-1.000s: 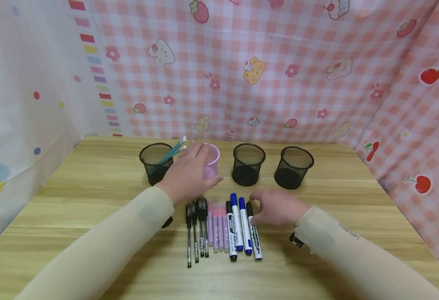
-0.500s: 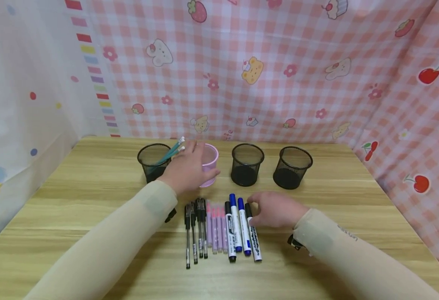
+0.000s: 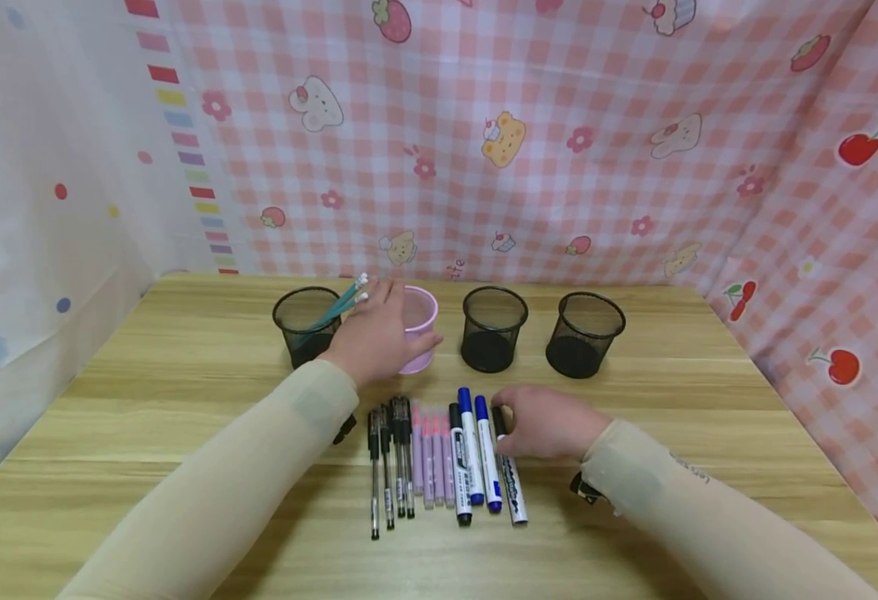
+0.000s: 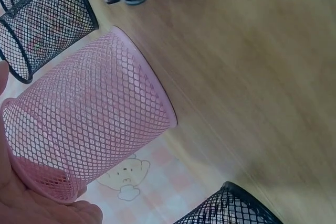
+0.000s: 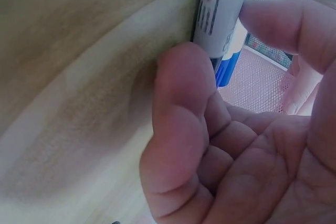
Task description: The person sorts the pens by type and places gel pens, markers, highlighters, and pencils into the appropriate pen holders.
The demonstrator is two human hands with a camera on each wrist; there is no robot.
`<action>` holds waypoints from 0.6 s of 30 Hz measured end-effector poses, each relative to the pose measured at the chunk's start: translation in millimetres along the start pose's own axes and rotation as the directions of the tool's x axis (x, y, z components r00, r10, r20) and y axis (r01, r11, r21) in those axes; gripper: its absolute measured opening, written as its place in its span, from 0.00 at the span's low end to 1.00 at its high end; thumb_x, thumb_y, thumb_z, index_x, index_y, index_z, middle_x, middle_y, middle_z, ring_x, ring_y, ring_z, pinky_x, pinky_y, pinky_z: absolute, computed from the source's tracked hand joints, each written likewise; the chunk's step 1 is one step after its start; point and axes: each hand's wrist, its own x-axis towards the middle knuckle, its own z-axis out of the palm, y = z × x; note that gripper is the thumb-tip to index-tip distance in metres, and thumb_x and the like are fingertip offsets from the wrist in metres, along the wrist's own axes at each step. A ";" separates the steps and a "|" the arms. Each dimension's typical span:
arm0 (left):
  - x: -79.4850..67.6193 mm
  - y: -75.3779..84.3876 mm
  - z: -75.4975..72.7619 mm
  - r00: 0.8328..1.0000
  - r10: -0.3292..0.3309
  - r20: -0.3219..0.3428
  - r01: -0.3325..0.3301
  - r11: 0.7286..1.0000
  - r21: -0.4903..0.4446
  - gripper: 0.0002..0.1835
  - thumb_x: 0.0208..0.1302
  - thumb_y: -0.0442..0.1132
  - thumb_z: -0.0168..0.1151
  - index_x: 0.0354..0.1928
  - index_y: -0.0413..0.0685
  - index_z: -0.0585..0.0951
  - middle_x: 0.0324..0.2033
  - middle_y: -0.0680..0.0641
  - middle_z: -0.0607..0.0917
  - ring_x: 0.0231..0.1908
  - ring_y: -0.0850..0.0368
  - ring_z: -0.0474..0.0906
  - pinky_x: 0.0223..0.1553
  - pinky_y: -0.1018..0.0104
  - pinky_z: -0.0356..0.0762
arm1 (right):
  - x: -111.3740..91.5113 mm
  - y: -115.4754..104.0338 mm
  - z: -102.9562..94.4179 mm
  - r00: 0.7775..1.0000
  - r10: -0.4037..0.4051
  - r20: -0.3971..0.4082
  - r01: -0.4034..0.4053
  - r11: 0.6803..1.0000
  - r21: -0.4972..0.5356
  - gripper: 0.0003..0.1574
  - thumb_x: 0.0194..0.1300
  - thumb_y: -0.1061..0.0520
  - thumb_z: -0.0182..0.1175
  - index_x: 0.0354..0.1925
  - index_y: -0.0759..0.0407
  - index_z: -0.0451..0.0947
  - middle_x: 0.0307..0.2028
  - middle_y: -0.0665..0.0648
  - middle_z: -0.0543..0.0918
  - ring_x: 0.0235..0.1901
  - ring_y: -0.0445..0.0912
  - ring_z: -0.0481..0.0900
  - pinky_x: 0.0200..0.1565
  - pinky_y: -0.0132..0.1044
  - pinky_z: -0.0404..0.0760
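My left hand (image 3: 373, 335) grips the rim of a pink mesh pen holder (image 3: 418, 321) from above, its thumb on the near right side. In the left wrist view the pink pen holder (image 4: 100, 114) shows in full, with fingers at its rim. My right hand (image 3: 547, 421) pinches the rightmost whiteboard marker (image 3: 514, 492), a white one with a black cap, between thumb and fingers. That marker (image 5: 220, 19) rises between thumb and index finger in the right wrist view. Beside it lie two blue-capped markers (image 3: 488, 467) and another black-capped marker (image 3: 461, 479).
Left of the markers lie pink pens (image 3: 429, 467) and black gel pens (image 3: 375, 475) in a row. A black mesh holder (image 3: 292, 333) with teal pencils (image 3: 341, 304) stands at the left. Two more black holders, a middle one (image 3: 493, 333) and a right one (image 3: 584, 333), stand behind the row.
The left hand stays on the pink holder with barely any movement. The right hand stays at the rightmost marker, whose lower end has shifted slightly right.
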 end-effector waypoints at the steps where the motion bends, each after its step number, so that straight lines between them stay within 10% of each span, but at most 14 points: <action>1: 0.2 0.3 0.3 1.000 -0.003 -0.004 0.003 1.000 -0.002 0.61 0.65 0.77 0.57 0.84 0.40 0.51 0.83 0.36 0.51 0.82 0.33 0.48 0.74 0.36 0.66 | 0.6 0.3 0.0 1.000 0.005 0.002 -0.005 1.000 0.001 0.41 0.59 0.50 0.75 0.68 0.60 0.76 0.38 0.50 0.86 0.35 0.43 0.81 0.50 0.49 0.84; 18: 4.3 -0.7 4.4 1.000 -0.002 -0.012 0.002 1.000 0.020 0.63 0.63 0.80 0.56 0.84 0.41 0.51 0.84 0.38 0.52 0.84 0.37 0.43 0.76 0.38 0.64 | 4.3 0.7 2.6 0.999 0.049 -0.021 -0.049 0.999 -0.019 0.41 0.58 0.45 0.79 0.64 0.60 0.79 0.55 0.59 0.87 0.43 0.46 0.81 0.56 0.51 0.84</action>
